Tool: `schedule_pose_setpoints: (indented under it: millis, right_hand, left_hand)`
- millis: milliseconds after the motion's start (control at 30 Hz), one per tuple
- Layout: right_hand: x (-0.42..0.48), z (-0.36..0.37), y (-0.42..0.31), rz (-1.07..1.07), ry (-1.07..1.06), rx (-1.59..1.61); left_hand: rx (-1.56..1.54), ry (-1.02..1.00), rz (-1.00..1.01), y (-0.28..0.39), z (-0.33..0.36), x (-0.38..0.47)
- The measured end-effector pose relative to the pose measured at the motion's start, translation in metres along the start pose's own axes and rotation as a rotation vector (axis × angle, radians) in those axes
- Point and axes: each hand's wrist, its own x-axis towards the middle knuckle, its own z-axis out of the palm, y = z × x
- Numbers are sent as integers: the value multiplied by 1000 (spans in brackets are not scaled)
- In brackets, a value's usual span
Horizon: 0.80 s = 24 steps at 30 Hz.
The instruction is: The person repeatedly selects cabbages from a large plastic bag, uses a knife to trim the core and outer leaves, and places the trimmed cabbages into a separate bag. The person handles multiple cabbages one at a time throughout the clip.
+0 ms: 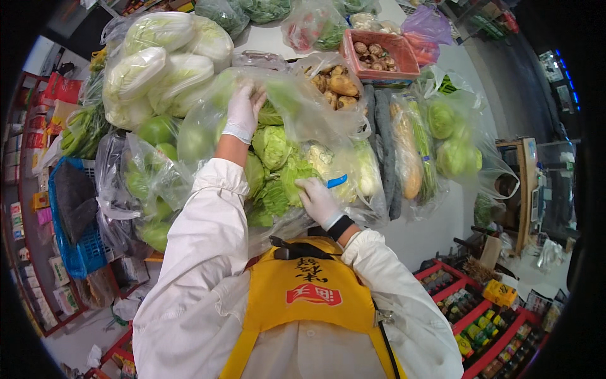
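Note:
My left hand (244, 111), in a thin white glove, reaches into the mouth of a large clear plastic bag (315, 113). Its fingers grip the film at the far side. Within the bag lie several heads of green lettuce or cabbage (272, 147). My right hand (319, 201), also gloved, is curled low over a leafy green head (296, 177) at the near side. From behind its fingers juts a blue handle (337, 181), apparently of a small knife; any blade is hidden.
Bagged Chinese cabbages (158, 61) and round green vegetables (158, 175) crowd the left. Ginger (338, 85), a red box (378, 73) of mushrooms and long dark gourds (386, 147) stand right. Bagged cabbages (454, 137) lie farther right. Red shelves (478, 303) hold bottles below.

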Motion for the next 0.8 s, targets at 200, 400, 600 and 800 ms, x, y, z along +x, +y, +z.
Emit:
schedule_pose_setpoints:
  millis: [200, 400, 600, 800]
  right_hand:
    - [82, 17, 24, -32, 7, -244]
    - [132, -29, 53, 418, -7, -562]
    - [81, -20, -10, -156, 329, -238]
    - [59, 71, -23, 330, -456, 258]
  left_hand:
    - [47, -364, 67, 71, 39, -12]
    - [1498, -273, 461, 120, 13, -29]
    - [1707, -207, 139, 23, -102, -122]
    - [1642, 235, -20, -26, -149, -157]
